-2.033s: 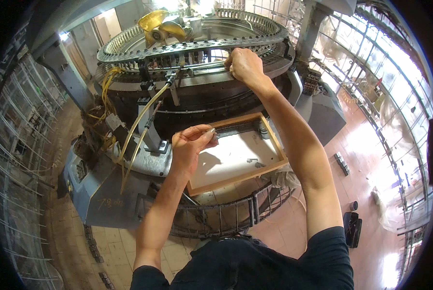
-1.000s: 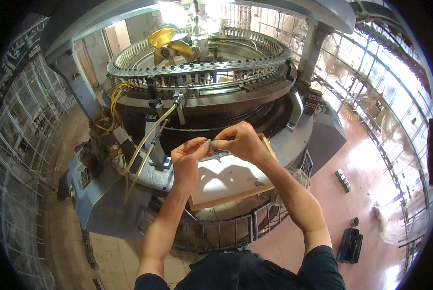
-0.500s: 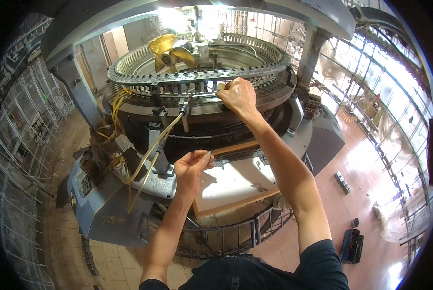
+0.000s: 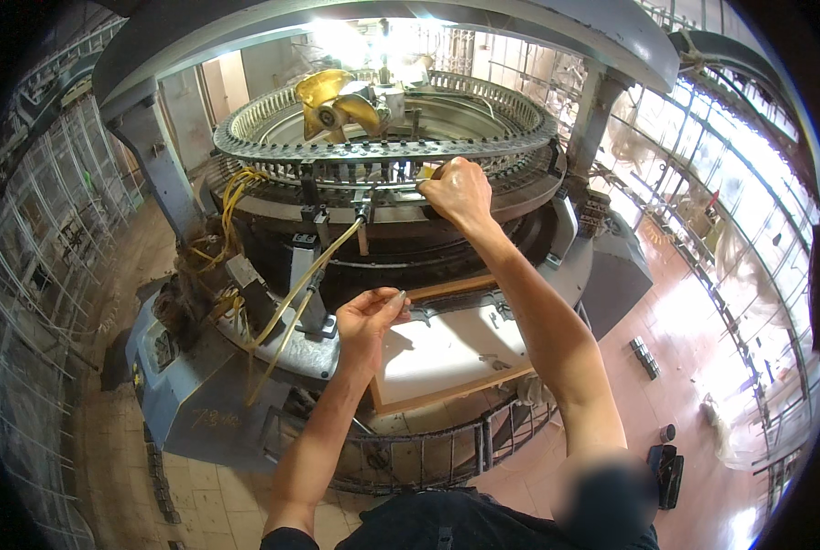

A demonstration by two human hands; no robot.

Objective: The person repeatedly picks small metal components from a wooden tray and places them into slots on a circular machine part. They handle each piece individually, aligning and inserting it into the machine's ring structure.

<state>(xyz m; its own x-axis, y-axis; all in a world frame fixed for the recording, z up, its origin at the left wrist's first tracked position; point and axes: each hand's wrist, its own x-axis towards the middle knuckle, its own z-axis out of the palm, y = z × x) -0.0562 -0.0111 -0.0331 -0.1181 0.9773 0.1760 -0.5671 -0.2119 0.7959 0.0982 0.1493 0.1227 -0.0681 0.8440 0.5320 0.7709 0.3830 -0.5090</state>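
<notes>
The left hand is at the left side of the wooden-framed tray, thumb and fingers pinched on what looks like a small grey piece. Beyond the tray, the right hand is at the near rim of the circular machine, fingers curled closed; whether they grip anything, I cannot tell. Small metal parts lie inside the tray.
</notes>
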